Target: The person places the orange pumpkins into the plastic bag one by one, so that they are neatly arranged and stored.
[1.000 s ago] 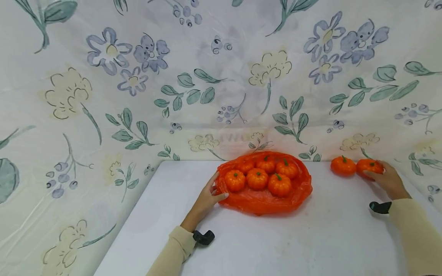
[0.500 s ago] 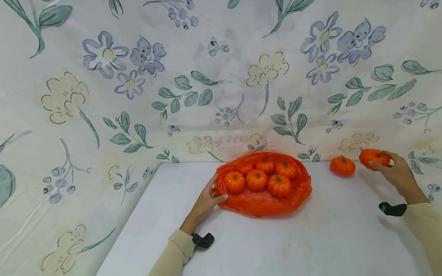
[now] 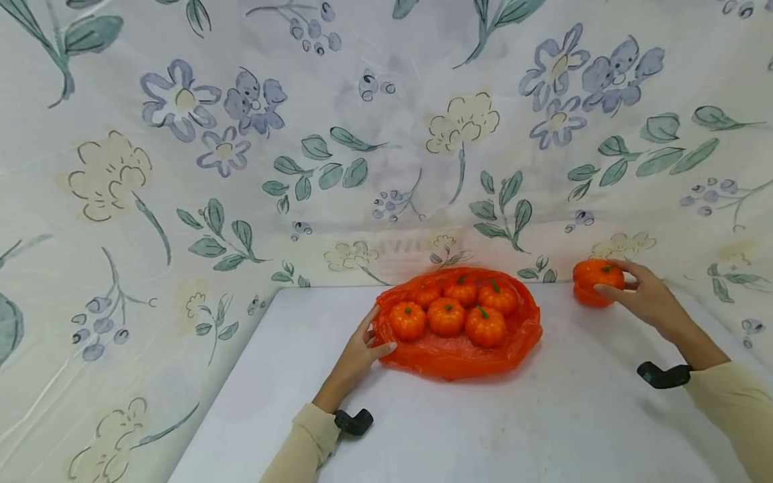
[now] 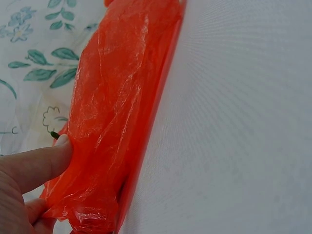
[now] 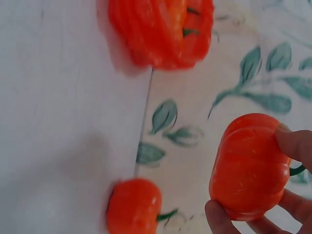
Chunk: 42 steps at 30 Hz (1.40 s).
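An orange plastic bag (image 3: 459, 355) lies open on the white table (image 3: 483, 429) with several small orange pumpkins (image 3: 445, 316) inside. My left hand (image 3: 383, 329) pinches the bag's left edge; in the left wrist view the thumb (image 4: 44, 163) presses the orange plastic bag (image 4: 117, 112) against the fingers below. My right hand (image 3: 612, 278) grips one pumpkin (image 3: 592, 272) in the air at the table's back right. It hangs just above a second loose pumpkin (image 3: 587, 297) that sits on the table. The right wrist view shows the held pumpkin (image 5: 248, 168) and the loose pumpkin (image 5: 132, 207) under it.
A floral cloth (image 3: 386, 134) hangs as a backdrop behind the table and drapes down both sides. The table's back edge runs right behind the bag and the loose pumpkin. Bare white tabletop spreads in front of the bag.
My right hand has lifted a pumpkin off the table and carried it left, over the other loose pumpkin. The left hand has stayed on the bag's edge.
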Available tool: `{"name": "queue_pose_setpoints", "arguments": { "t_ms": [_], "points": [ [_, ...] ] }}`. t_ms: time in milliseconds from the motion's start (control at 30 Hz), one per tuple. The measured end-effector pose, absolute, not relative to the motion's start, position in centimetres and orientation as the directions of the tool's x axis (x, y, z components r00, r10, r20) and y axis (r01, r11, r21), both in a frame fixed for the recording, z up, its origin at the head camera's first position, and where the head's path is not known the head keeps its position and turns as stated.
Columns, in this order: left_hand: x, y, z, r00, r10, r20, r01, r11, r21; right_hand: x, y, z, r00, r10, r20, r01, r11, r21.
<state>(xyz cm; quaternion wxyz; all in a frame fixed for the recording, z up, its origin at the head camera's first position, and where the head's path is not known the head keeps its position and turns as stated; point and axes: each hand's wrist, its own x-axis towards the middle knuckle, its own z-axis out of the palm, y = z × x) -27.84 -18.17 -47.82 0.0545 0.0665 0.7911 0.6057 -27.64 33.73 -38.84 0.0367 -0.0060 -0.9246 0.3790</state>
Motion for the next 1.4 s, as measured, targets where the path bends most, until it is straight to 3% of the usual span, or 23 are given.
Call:
{"name": "queue_pose_setpoints", "arguments": {
  "t_ms": [800, 1400],
  "points": [
    [-27.8, -18.1, -47.7, -0.987, 0.157, -0.026, 0.019, 0.276, 0.961, -25.9, 25.3, -37.4, -0.975, -0.176, 0.135, -0.219, 0.662, -0.717],
    [-27.8, -18.1, -47.9, -0.986, 0.167, -0.013, 0.03, 0.255, 0.967, -26.9, 19.7, -37.8, -0.936, -0.313, 0.162, -0.335, 0.645, -0.687]
  ]
}}
